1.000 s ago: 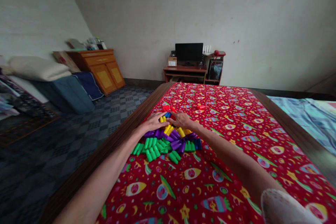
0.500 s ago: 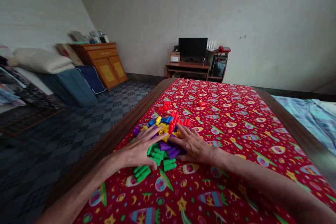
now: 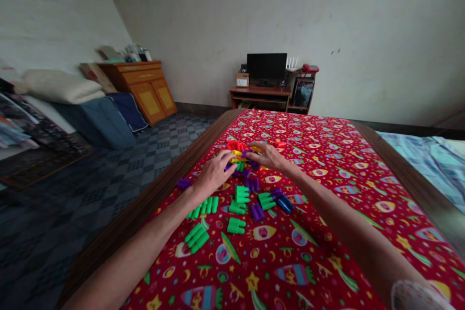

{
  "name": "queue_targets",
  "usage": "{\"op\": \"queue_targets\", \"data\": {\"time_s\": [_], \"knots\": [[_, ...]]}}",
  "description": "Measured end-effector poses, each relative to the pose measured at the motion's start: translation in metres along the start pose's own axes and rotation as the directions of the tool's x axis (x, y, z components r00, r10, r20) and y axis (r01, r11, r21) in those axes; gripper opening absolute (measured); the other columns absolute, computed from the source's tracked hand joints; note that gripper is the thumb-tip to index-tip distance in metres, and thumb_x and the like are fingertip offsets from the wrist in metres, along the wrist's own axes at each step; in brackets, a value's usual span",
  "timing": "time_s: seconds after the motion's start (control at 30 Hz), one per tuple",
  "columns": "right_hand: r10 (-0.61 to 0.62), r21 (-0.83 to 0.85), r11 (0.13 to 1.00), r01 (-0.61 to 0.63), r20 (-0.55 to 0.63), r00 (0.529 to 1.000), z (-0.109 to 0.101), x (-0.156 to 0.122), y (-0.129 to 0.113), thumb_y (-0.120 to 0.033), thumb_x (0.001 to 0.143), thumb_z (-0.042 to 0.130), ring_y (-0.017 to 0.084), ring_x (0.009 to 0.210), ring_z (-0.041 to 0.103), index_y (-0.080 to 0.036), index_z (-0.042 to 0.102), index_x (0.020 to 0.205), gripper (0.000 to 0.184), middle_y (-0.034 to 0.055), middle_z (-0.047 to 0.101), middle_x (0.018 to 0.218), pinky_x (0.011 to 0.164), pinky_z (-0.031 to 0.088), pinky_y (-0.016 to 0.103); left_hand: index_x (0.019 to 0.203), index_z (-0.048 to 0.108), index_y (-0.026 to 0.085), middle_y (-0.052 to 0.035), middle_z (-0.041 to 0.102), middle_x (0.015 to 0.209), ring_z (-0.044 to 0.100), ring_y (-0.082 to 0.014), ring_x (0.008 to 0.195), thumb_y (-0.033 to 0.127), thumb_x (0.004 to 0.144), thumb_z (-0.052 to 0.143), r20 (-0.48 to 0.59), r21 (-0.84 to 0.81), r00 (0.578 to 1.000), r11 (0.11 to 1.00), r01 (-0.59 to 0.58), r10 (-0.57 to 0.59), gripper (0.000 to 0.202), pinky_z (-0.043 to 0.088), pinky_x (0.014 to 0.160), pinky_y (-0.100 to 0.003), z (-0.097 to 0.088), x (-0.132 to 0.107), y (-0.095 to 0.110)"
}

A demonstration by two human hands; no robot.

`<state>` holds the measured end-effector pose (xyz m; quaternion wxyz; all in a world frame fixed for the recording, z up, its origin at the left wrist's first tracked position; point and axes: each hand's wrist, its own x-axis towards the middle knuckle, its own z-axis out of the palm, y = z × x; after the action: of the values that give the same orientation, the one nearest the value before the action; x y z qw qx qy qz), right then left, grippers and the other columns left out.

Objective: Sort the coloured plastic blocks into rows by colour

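Observation:
My left hand (image 3: 217,170) and my right hand (image 3: 269,156) lie at either side of a heap of small plastic building blocks, fingers apart and touching its edges. Between the hands show yellow blocks (image 3: 237,153) and purple blocks (image 3: 242,173); red blocks (image 3: 236,146) lie just beyond the fingertips. Part of the heap is hidden under the fingers. Closer to me, green blocks (image 3: 241,194), a purple block (image 3: 257,212) and a dark blue block (image 3: 285,204) are scattered on the cloth. One purple block (image 3: 183,183) sits left of my left wrist.
A red patterned cloth (image 3: 327,193) covers the table, whose brown wooden edge (image 3: 145,203) shows at the left. Beyond stands a desk with a monitor (image 3: 267,66). A wooden cabinet (image 3: 145,87) is at the back left, and a bed with a checked sheet (image 3: 428,164) at the right.
Both hands have moved forward, away from me, pushing the front of the heap toward the red blocks. Green, purple and blue blocks now lie spread out behind them.

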<state>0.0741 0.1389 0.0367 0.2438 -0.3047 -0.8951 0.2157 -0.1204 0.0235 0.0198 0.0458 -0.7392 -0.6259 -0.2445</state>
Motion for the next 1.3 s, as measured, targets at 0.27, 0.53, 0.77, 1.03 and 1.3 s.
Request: {"op": "queue_targets", "data": {"time_s": [0.27,0.53,0.77,1.03,1.3], "knots": [[0.322,-0.181,0.918,-0.354,-0.183,0.929,-0.025,0.019,0.069,-0.035,0.095,0.051,0.028,0.105,0.064,-0.016,0.064,0.122,0.035,0.0159,0.068,0.115,0.095,0.045,0.040,0.132,0.052,0.017,-0.0120,0.052,0.143,0.043,-0.0264,0.136,0.040,0.096,0.037,0.010,-0.061,0.983,0.981,0.184,-0.184,0.045,0.030,0.114,-0.043,0.012,0.069,-0.053],[0.126,-0.085,0.989,-0.124,0.012,0.992,0.021,0.008,0.035,-0.038,0.102,0.035,0.022,0.105,0.065,-0.016,0.065,0.119,0.041,0.0107,0.071,0.111,0.091,0.047,0.031,0.094,0.071,0.018,-0.0101,0.069,0.114,0.059,-0.0243,0.119,0.045,0.094,0.035,0.187,-0.207,0.974,0.965,0.164,-0.125,0.044,0.041,0.107,-0.036,0.048,0.094,-0.060],[0.007,0.218,0.976,-0.014,0.032,0.999,0.009,-0.031,0.020,-0.048,0.098,0.038,0.026,0.124,0.056,-0.020,0.055,0.135,0.049,0.0102,0.060,0.135,0.101,0.045,0.042,0.120,0.062,0.019,-0.0099,0.061,0.127,0.057,-0.0228,0.121,0.051,0.094,0.037,0.167,-0.358,0.986,0.933,0.050,0.012,0.048,0.048,0.102,-0.036,0.012,0.043,-0.036],[-0.231,-0.028,0.971,0.238,0.159,0.960,-0.009,-0.093,0.001,-0.056,0.089,0.056,0.033,0.143,0.028,-0.026,0.042,0.146,0.066,0.0151,0.032,0.155,0.110,0.033,0.056,0.142,0.046,0.027,-0.0068,0.038,0.154,0.037,-0.0294,0.140,0.056,0.094,0.040,0.142,-0.185,0.985,0.981,-0.067,0.094,0.057,0.029,0.116,-0.046,-0.046,-0.056,-0.024],[-0.250,-0.243,0.915,0.323,0.287,0.925,0.025,-0.115,-0.010,-0.053,0.080,0.068,0.041,0.138,0.034,-0.024,0.041,0.147,0.078,0.0212,0.032,0.153,0.105,0.035,0.061,0.150,0.034,0.028,-0.0139,0.031,0.157,0.033,-0.0390,0.141,0.060,0.056,0.082,0.255,-0.048,0.967,0.998,0.037,-0.023,0.110,0.037,0.111,-0.050,-0.019,-0.121,-0.057]]}}
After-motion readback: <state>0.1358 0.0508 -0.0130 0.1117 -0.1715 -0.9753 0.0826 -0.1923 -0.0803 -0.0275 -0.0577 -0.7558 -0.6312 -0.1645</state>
